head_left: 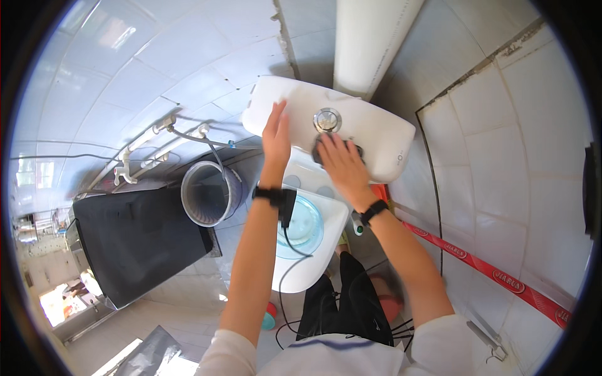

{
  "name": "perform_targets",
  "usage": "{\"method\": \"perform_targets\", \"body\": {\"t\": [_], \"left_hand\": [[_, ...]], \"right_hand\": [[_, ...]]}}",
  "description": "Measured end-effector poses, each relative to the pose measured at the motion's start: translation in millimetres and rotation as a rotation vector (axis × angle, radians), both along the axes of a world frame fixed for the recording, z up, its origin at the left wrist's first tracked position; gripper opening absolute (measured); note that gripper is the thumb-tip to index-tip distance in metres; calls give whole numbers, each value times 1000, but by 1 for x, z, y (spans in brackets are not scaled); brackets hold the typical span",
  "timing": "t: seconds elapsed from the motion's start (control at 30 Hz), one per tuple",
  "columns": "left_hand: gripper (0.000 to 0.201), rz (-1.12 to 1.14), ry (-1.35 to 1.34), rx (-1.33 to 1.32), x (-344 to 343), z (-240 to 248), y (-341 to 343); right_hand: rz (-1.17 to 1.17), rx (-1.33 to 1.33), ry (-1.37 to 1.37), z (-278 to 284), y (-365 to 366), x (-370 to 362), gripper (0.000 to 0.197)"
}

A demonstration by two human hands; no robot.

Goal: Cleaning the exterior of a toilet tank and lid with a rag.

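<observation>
A white toilet tank (pixel 376 135) with a round chrome flush button (pixel 327 120) stands in front of me. My left hand (pixel 276 135) is at the left part of its lid, fingers extended and holding nothing. Just below the button, my right hand (pixel 342 164) presses a dark grey cloth (pixel 323 150) against the tank's front edge. Its fingers lie over the cloth and hide part of it. Beneath my arms, a translucent blue basin (pixel 308 219) rests on the white toilet (pixel 326 250); it seems to hold water.
A grey bucket (pixel 235 191) stands left of the toilet, below wall pipes and a white tap (pixel 124 172). Further left is a large black box-like thing (pixel 141 235). A thick white pipe (pixel 370 44) rises behind the tank. A red strip (pixel 483 260) runs along the right wall.
</observation>
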State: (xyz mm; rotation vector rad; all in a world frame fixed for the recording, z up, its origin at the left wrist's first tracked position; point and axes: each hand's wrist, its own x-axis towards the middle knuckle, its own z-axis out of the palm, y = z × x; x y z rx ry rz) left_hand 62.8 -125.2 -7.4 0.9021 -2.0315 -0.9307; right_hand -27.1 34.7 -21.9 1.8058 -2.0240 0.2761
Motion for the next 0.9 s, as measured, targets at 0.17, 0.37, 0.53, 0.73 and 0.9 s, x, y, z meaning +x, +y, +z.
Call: {"method": "perform_targets", "body": {"t": [0.17,0.37,0.53,0.73,0.9], "left_hand": [[32,222,334,563,115,12,69],[33,539,262,723,267,-15,140],[33,624,205,804,295,-29,187],[25,455,63,835,293,-28,217],[25,546,150,891,314,-24,217]], "right_hand": [[-15,-40,22,1,-84,30,41],[-11,43,-22,1,-49,31,50],[-17,-66,-56,1,-108,49,53],[-4,-46,-55,0,-151,68,55],[5,-25,-17,-4,-104,53,57]]}}
